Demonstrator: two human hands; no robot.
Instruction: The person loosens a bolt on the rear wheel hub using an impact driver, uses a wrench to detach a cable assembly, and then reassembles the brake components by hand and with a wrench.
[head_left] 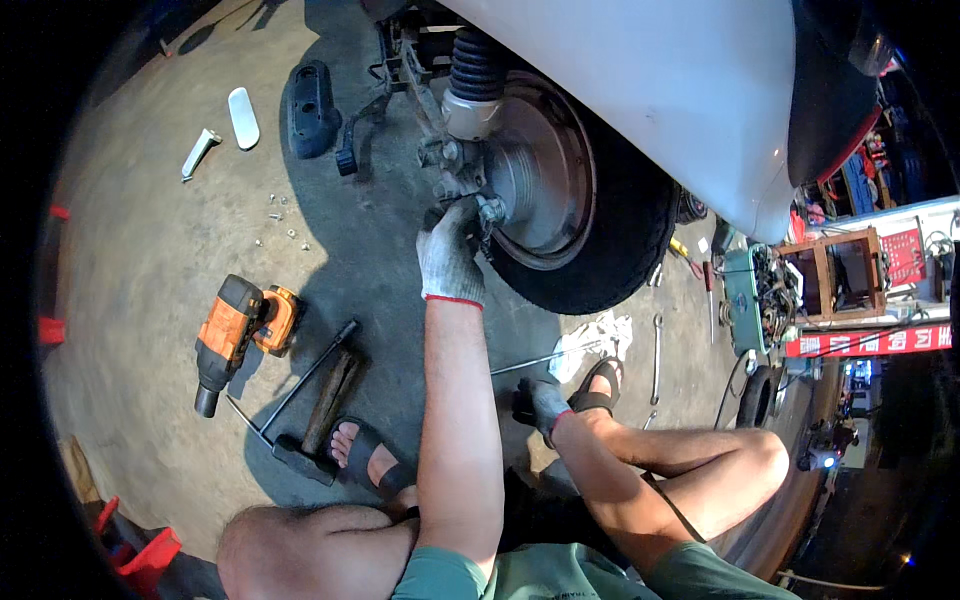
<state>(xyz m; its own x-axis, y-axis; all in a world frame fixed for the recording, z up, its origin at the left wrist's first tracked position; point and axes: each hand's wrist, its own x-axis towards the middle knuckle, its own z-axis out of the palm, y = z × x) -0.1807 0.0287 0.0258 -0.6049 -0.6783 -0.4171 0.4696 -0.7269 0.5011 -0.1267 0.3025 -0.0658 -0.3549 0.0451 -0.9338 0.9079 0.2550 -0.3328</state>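
Observation:
My left hand, in a whitish work glove with dark fingertips, reaches up to the axle end beside the wheel hub. Its fingers are closed around a small part there, and the glove hides some of it. The wheel has a black tire and a dull metal rim, with a shock absorber in a black ribbed boot above it. Low beside my right foot, my gloved right hand has its fingers curled; what they hold, if anything, is hidden. A thin metal rod passes just beyond it.
An orange-black impact wrench, a hammer and a T-shaped wrench lie at left. Small bolts, white pieces and a black cover are farther off. At right are a rag, spanner and green toolbox.

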